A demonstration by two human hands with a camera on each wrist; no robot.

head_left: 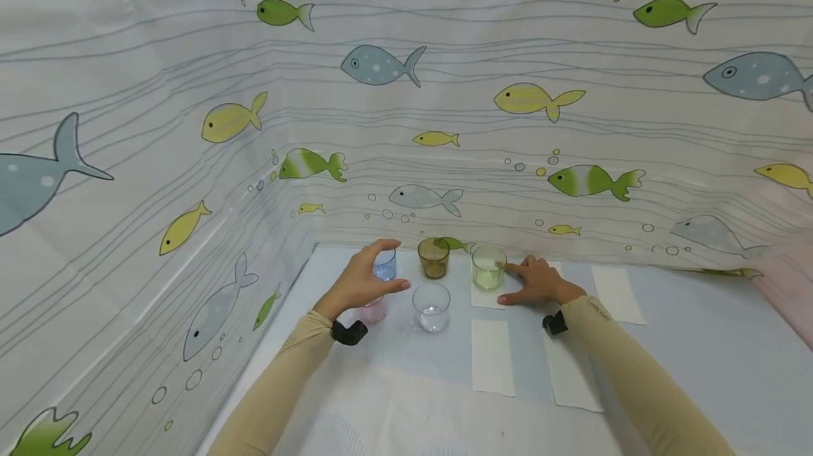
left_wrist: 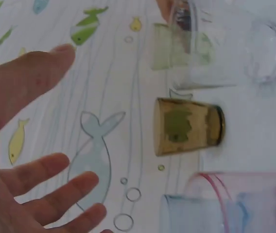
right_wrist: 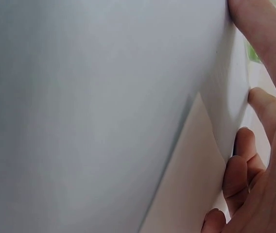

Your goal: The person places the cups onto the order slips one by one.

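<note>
My left hand (head_left: pixel 365 279) hovers over a blue glass (head_left: pixel 386 269) and a pink glass (head_left: pixel 372 310), thumb and index finger spread apart. Nothing is between its fingers in the left wrist view. An amber glass (head_left: pixel 435 263) and a clear glass (head_left: pixel 432 311) stand upright just to its right. Beside a pale green glass (head_left: pixel 488 271) is my right hand (head_left: pixel 538 282), its index fingertip and thumb close to the glass's right side; whether they touch it I cannot tell. That glass stands on a white paper strip (head_left: pixel 488 301). The right wrist view barely shows the glass.
More white strips lie on the pale blue table (head_left: pixel 692 357): one in front (head_left: pixel 492 358), another partly under my right forearm (head_left: pixel 570 371), a third behind it (head_left: pixel 617 294). A fish-printed curtain (head_left: pixel 483 159) hangs along the table's back and left sides.
</note>
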